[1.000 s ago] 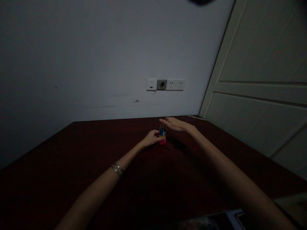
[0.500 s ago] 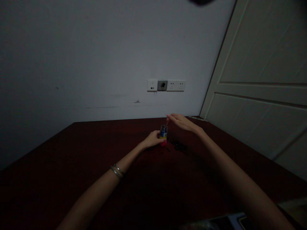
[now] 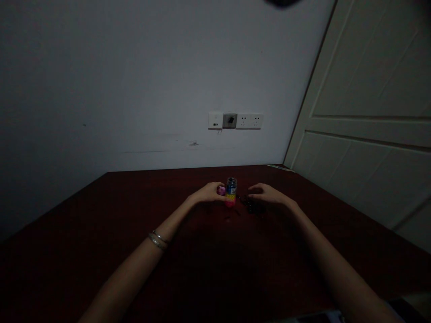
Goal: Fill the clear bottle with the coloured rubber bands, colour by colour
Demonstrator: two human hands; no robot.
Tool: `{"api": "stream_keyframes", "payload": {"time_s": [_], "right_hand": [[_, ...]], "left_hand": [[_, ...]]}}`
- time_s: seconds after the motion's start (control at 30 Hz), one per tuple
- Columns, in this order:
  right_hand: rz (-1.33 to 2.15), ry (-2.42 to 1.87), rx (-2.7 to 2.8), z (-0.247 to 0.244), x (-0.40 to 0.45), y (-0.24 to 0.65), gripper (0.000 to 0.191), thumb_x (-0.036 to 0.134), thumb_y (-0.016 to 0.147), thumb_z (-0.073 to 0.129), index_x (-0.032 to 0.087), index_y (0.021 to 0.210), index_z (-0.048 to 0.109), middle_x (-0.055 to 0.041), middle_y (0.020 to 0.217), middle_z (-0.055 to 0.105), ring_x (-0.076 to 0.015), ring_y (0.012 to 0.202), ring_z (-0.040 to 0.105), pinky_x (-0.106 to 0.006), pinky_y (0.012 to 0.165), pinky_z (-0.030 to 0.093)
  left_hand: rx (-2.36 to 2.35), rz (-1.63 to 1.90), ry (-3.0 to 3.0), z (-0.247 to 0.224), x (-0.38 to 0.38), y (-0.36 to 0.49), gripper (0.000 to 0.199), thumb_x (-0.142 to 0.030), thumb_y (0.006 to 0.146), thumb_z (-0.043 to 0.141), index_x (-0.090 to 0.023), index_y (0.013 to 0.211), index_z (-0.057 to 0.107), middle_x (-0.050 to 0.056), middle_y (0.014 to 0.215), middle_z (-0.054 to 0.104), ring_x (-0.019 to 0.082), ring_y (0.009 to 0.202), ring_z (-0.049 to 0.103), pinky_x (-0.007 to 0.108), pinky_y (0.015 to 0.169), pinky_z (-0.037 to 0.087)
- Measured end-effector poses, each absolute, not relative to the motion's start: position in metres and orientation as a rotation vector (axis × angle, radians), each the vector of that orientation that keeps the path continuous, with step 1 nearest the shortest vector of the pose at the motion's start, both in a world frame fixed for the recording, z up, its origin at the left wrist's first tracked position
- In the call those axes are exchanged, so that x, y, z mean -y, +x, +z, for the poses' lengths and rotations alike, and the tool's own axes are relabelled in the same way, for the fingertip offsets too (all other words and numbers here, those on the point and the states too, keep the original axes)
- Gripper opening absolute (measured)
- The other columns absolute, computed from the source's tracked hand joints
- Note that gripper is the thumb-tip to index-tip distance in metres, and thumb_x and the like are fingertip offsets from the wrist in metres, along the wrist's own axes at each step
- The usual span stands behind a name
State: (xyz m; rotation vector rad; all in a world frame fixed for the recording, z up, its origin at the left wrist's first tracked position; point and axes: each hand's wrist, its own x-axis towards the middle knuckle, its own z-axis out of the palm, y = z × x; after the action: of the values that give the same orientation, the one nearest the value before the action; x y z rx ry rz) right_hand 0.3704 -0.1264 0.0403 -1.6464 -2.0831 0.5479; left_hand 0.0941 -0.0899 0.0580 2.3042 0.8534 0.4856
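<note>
An open-topped clear jar (image 3: 230,192) stands upright on the dark red table, with dark, blue, yellow and pink layers inside. Beside its left side is my left hand (image 3: 211,193), its fingers apart around a small pink object (image 3: 221,190); whether it grips that object is unclear. Over the right part of a pile of small black pieces (image 3: 251,205) hovers my right hand (image 3: 264,194), fingers apart and curved, with nothing visible in them. A few black bits lie between the jar and the pile.
Behind the table (image 3: 151,179) rises a pale wall with sockets (image 3: 249,121). A panelled door (image 3: 367,112) stands at the right. A flat, partly cut-off object (image 3: 319,317) lies at the bottom edge. Bracelets (image 3: 158,240) circle the left wrist.
My right hand has come down from above the jar's mouth to the black pile. My left hand has shifted slightly left, and the pink object now shows beside the jar.
</note>
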Motion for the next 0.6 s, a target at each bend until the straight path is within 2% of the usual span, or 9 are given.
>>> {"api": "stream_keyframes", "payload": {"time_s": [0.1,0.2,0.27,0.37,0.5,0.6], "right_hand": [[0.719,-1.647,2.227,0.039,0.131,0.37,0.057,0.05,0.065,0.064,0.017,0.111,0.06,-0.0104,0.112,0.061,-0.0244,0.101,0.056,-0.034,0.088,0.044],[0.775,-1.656,2.324,0.041,0.138,0.367,0.062,0.049,0.059,0.068,0.018,0.112,0.059,-0.0094,0.113,0.06,-0.0244,0.101,0.056,-0.033,0.088,0.043],[0.747,-1.673,2.359,0.042,0.142,0.365,0.058,0.045,0.059,0.07,0.018,0.109,0.06,-0.0092,0.11,0.061,-0.024,0.099,0.056,-0.033,0.087,0.043],[0.725,-1.658,2.392,0.04,0.143,0.364,0.047,0.038,0.062,0.067,0.017,0.103,0.062,-0.008,0.1,0.064,-0.0217,0.087,0.059,-0.03,0.077,0.045],[0.701,-1.644,2.376,0.033,0.138,0.367,0.034,0.033,0.065,0.064,0.014,0.093,0.064,-0.0065,0.087,0.065,-0.0186,0.076,0.059,-0.027,0.065,0.044],[0.699,-1.619,2.343,0.03,0.135,0.369,0.028,0.033,0.067,0.061,0.014,0.087,0.065,-0.0056,0.082,0.065,-0.0172,0.073,0.058,-0.026,0.063,0.043]], "left_hand": [[-0.968,0.145,2.41,0.067,0.079,0.075,0.039,-0.042,0.057,0.069,-0.013,0.084,0.066,0.002,0.075,0.062,0.012,0.066,0.053,0.022,0.058,0.035],[-1.035,-0.14,2.34,0.065,0.073,0.064,0.032,-0.036,0.053,0.072,-0.015,0.076,0.066,0.0,0.065,0.06,0.012,0.059,0.052,0.022,0.054,0.035],[-1.043,-0.224,2.284,0.061,0.074,0.062,0.029,-0.031,0.051,0.072,-0.015,0.075,0.065,-0.001,0.062,0.06,0.011,0.057,0.051,0.021,0.053,0.035],[-1.048,-0.254,2.253,0.056,0.078,0.066,0.024,-0.023,0.051,0.071,-0.015,0.073,0.063,-0.002,0.059,0.058,0.011,0.055,0.05,0.021,0.05,0.034],[-1.016,-0.308,2.209,0.053,0.082,0.071,0.008,-0.015,0.058,0.061,-0.014,0.065,0.061,-0.001,0.054,0.056,0.011,0.053,0.05,0.02,0.05,0.034],[-0.987,-0.314,2.225,0.055,0.082,0.071,0.007,-0.014,0.058,0.058,-0.013,0.064,0.063,-0.001,0.053,0.056,0.011,0.053,0.049,0.021,0.051,0.035]]}}
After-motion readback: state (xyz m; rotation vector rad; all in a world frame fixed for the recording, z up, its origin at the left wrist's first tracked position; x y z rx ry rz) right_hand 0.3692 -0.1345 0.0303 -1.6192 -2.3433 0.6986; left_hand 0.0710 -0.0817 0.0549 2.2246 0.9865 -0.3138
